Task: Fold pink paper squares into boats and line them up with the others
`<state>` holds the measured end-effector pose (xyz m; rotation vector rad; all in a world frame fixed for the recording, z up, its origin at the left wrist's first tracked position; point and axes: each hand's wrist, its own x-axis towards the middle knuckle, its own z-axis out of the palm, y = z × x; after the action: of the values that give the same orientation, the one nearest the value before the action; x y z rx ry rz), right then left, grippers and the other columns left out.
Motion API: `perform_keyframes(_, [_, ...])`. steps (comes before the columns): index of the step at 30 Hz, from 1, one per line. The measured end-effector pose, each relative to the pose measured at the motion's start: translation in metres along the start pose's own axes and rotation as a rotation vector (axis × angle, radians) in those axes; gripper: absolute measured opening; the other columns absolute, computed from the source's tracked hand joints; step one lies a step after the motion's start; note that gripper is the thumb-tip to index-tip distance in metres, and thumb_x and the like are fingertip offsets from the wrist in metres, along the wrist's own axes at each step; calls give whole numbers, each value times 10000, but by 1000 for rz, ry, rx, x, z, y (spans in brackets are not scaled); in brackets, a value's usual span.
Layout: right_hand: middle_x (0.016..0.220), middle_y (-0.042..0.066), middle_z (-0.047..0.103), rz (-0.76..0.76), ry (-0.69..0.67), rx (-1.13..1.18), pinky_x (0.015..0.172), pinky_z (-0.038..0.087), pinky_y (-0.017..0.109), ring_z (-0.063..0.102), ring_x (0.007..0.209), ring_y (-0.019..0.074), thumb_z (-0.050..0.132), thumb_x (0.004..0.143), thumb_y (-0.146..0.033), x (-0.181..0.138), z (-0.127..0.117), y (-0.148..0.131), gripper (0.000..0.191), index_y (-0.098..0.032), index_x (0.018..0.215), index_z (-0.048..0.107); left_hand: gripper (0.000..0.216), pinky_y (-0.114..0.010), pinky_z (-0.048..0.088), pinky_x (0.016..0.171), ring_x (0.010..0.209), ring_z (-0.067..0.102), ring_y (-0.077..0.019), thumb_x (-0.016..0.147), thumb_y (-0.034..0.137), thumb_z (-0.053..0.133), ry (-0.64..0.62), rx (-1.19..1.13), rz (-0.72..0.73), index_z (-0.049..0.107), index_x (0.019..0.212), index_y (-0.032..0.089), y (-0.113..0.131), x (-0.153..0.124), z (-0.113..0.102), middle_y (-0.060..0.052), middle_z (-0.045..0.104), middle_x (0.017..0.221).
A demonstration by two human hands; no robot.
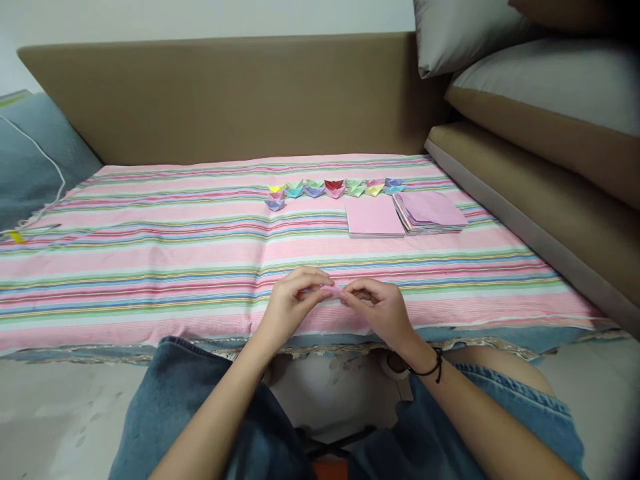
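Between my two hands is a small folded piece of pink paper (332, 291), mostly covered by the fingers. My left hand (296, 297) pinches its left end between thumb and fingers. At its right end, the thumb and fingertips of my right hand (377, 303) are closed on it too. Both hands are close above the striped cloth near its front edge. Beyond them, several small folded paper boats (335, 189) in different colours stand in rows. To the right lie a neat stack of pink paper squares (375, 219) and a looser stack of paper (433, 212) with a lilac sheet on top.
A pink striped cloth (150, 267) covers the seat, with a brown backrest (240, 100) behind. Cushions (540, 100) are piled at the right. At the left, a white cable (47, 157) runs over a blue-grey cover, near a yellow tag (17, 236).
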<state>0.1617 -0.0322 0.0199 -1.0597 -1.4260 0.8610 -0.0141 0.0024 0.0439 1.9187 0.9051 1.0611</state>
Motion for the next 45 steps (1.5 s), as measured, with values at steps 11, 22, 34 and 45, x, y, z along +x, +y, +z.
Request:
perform_keyframes(11, [669,18,662,-126,-27,-162,598,534,249,627,614,144,635,782,-212,3,-4,-5,85,-187,701,639,240,-346,485,845,1041,546,-196,854,219,555,-131,312,246,633,1078,256,5,0,-7,-73,591,1081])
perform_keyframes(22, [713,23,693,-200,10,-191,628,550,263,656,659,160,648,775,-202,0,-2,-4,24,-199,756,661,127,-258,483,658,745,597,-141,837,162,578,-62,353,429,654,937,178,0,-1,-5,-42,671,794])
perform_keyframes(34, [773,10,732,-323,59,-231,681,553,280,687,719,177,643,791,-188,-1,-3,-5,81,-236,796,708,151,-257,492,674,762,603,-136,845,157,563,-51,349,427,644,970,184,3,-4,-1,-44,660,816])
perform_keyframes(45, [746,16,724,-264,26,-230,653,548,287,680,702,185,613,803,-199,-1,-3,-9,104,-236,774,706,80,-256,497,690,747,628,-144,802,256,630,-26,131,80,682,826,200,11,-2,-1,-25,683,783])
